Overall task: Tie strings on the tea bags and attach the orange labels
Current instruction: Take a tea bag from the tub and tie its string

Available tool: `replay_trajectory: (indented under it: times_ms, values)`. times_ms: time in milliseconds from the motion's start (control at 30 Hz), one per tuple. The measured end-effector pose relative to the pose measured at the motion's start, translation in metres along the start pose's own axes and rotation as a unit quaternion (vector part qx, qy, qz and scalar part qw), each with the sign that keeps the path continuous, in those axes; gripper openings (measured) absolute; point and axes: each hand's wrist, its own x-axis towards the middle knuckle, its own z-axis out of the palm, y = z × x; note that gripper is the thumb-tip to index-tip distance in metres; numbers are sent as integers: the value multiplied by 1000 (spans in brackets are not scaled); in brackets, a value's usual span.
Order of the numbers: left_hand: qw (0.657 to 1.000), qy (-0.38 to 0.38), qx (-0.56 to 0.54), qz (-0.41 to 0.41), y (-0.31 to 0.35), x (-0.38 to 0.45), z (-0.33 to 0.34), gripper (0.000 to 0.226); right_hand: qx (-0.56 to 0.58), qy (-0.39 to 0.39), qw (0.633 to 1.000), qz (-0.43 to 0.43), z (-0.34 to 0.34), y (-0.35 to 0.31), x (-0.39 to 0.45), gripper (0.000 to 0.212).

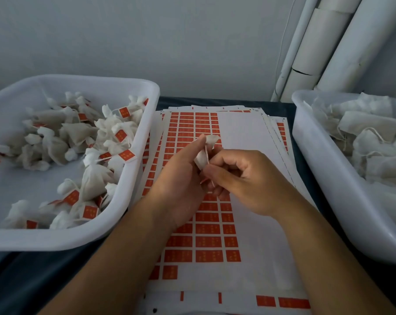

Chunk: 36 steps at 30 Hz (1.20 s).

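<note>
Left hand [181, 176]: grips tea bag [201, 159] above label sheets [206, 223]
Right hand [240, 178]: pinches string [206, 153] at the bag
Risk: string likely slips off neck if tension drops
Risk: thin bag could tear under hard pull

Both hands' [181, 178] [244, 178] grip closed, fingers curled.

My left hand [181, 178] & right hand [244, 178]: both bare, no gloves, rings or watch. Forearms bare too, no sleeves in view, nails short.
</note>
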Motion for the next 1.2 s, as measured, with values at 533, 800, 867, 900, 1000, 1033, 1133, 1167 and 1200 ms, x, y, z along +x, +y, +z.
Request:
replay_trajectory:
  times_ms: [533,800,867,900,1000,1033,1133,1167,1200]
  values:
    - [998,8,-38,48,3,-3,4,43,263,59,959,86,-18,7,3,27]
    - [953,33,298,50,1,-5,0,29,195,127,972,39,-19,4,3,24]
    - [912,21,407,51,0,-6,-4,29,121,136,983,-2,-19,3,2,21]
    - [903,13,425,58,-1,-7,-5,29,85,138,987,-22,-19,2,1,20]
    - [882,6,464,83,-4,-3,-6,27,-3,136,988,-72,-20,2,-1,18]
    - [868,3,488,96,-5,-2,-6,27,-28,134,988,-78,-20,2,-1,18]
    - [819,-16,551,158,-11,-1,-4,33,-78,116,986,-85,-18,3,-1,20]
    - [801,-21,570,181,-12,-2,-2,33,-92,109,986,-84,-18,3,-2,21]
    - [786,-25,584,202,-14,-3,-1,33,-104,102,986,-83,-17,3,-2,22]
